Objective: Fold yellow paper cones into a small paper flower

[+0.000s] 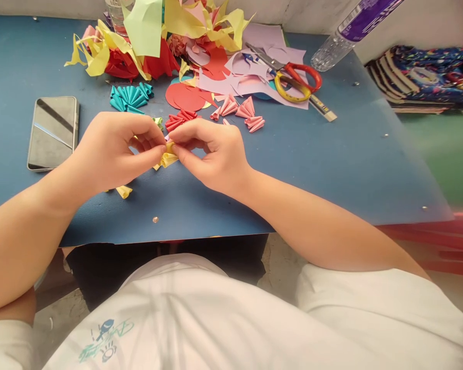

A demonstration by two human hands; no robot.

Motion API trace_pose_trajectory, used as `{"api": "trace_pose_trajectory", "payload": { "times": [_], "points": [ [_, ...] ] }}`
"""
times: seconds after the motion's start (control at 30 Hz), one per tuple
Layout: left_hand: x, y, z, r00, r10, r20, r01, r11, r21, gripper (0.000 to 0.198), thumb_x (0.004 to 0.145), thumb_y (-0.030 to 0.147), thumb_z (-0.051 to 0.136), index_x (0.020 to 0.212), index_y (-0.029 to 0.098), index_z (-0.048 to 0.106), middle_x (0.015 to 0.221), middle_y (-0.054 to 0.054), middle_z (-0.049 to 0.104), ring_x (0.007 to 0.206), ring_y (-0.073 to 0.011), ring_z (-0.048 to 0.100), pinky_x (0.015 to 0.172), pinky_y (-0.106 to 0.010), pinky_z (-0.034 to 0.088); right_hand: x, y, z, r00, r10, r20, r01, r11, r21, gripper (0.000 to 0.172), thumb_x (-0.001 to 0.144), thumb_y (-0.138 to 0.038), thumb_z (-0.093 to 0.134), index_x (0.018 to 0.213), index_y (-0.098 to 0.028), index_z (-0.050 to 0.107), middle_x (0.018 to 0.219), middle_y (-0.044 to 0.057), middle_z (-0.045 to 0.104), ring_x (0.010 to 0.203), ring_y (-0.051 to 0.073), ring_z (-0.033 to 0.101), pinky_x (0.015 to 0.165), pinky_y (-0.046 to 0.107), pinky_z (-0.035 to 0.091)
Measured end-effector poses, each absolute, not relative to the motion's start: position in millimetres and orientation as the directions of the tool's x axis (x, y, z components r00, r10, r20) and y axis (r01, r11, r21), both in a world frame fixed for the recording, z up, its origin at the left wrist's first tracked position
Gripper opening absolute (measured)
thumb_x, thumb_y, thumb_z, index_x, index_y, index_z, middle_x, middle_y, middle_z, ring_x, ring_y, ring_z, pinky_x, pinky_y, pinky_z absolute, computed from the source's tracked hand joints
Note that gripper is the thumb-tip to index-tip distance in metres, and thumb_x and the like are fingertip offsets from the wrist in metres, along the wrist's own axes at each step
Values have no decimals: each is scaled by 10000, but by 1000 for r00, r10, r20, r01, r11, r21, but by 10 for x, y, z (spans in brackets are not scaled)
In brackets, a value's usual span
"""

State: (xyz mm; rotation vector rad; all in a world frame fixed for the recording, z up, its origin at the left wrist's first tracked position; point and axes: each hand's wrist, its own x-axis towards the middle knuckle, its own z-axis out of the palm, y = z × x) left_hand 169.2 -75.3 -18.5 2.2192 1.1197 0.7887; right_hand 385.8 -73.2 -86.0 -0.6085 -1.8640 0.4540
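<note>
Between the fingertips of my left hand (pixel 119 149) and my right hand (pixel 212 151) is a small piece of yellow paper (pixel 170 148), pinched from both sides. Just below it lie yellow paper cones (pixel 168 160), partly hidden by my fingers. Another yellow paper cone (pixel 124 191) rests nearer the table's front edge, under my left wrist. Beyond my hands sit groups of rolled paper cones: teal cones (pixel 129 97), red cones (pixel 180 119) and pink cones (pixel 235 107). A bit of green paper (pixel 158 122) shows behind my left fingers.
On the blue table (pixel 332 169), a phone (pixel 53 133) lies left. Paper scraps (pixel 204 25) pile up at the back. Scissors (pixel 293 79) lie on lilac cut-outs, beside a utility knife (pixel 323 108). A plastic bottle (pixel 332 51) stands back right, near books and a patterned pouch (pixel 428 72).
</note>
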Motion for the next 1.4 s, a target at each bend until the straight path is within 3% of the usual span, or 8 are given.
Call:
{"api": "trace_pose_trajectory", "payload": {
  "times": [0.27, 0.53, 0.8, 0.93, 1.13, 1.27, 1.4],
  "points": [
    [1706, -822, -167, 411, 871, 269, 526, -468, 710, 113, 937, 330, 722, 853, 262, 759, 803, -16, 746, 720, -200, 637, 757, -387, 593, 3850, -699, -891, -251, 704, 664, 92, 701, -708, 150, 980, -178, 725, 1127, -198, 748, 1000, -20, 853, 912, 113, 824, 876, 231, 724],
    [1673, -808, -175, 402, 883, 244, 483, -431, 762, 59, 921, 318, 755, 896, 298, 804, 888, -29, 766, 827, -259, 678, 842, -410, 591, 3858, -704, -838, -266, 670, 693, 147, 738, -658, 120, 998, -160, 697, 1089, -182, 772, 996, 6, 862, 878, 115, 812, 832, 221, 700],
    [1656, -770, -177, 505, 791, 346, 556, -605, 570, 127, 988, 361, 721, 956, 280, 814, 887, -26, 803, 811, -235, 716, 846, -374, 576, 3891, -707, -830, -302, 627, 718, 216, 778, -589, 207, 999, -143, 659, 1127, -220, 801, 1106, 18, 868, 928, 127, 813, 851, 263, 700],
    [1669, -790, -169, 502, 792, 347, 565, -604, 562, 158, 997, 357, 719, 964, 235, 813, 852, -20, 787, 780, -206, 689, 819, -341, 557, 3889, -731, -827, -315, 603, 733, 229, 798, -558, 315, 962, -81, 606, 1176, -233, 780, 1103, -16, 865, 853, 103, 801, 849, 263, 701],
    [1708, -840, -146, 387, 889, 245, 457, -416, 786, 81, 926, 345, 781, 889, 277, 802, 888, -18, 755, 850, -243, 683, 867, -381, 547, 3865, -756, -796, -278, 605, 746, 203, 796, -570, 225, 965, -76, 615, 1070, -187, 779, 984, 1, 850, 824, 107, 789, 800, 244, 698],
    [1737, -843, -129, 419, 908, 28, 293, -165, 942, 134, 870, 274, 842, 954, 248, 741, 913, -27, 745, 862, -221, 693, 784, -357, 577, 3845, -764, -784, -217, 602, 769, 213, 797, -565, 164, 986, -104, 642, 1016, -204, 769, 942, -15, 839, 788, 96, 768, 752, 231, 678],
    [1774, -840, -129, 457, 878, -146, 142, 90, 986, 211, 886, 288, 847, 1015, 246, 685, 949, -23, 776, 888, -204, 748, 826, -347, 647, 3830, -782, -769, -169, 584, 794, 238, 806, -542, 163, 989, -102, 639, 999, -208, 762, 906, -26, 832, 770, 94, 764, 740, 231, 666]
  ]
}}
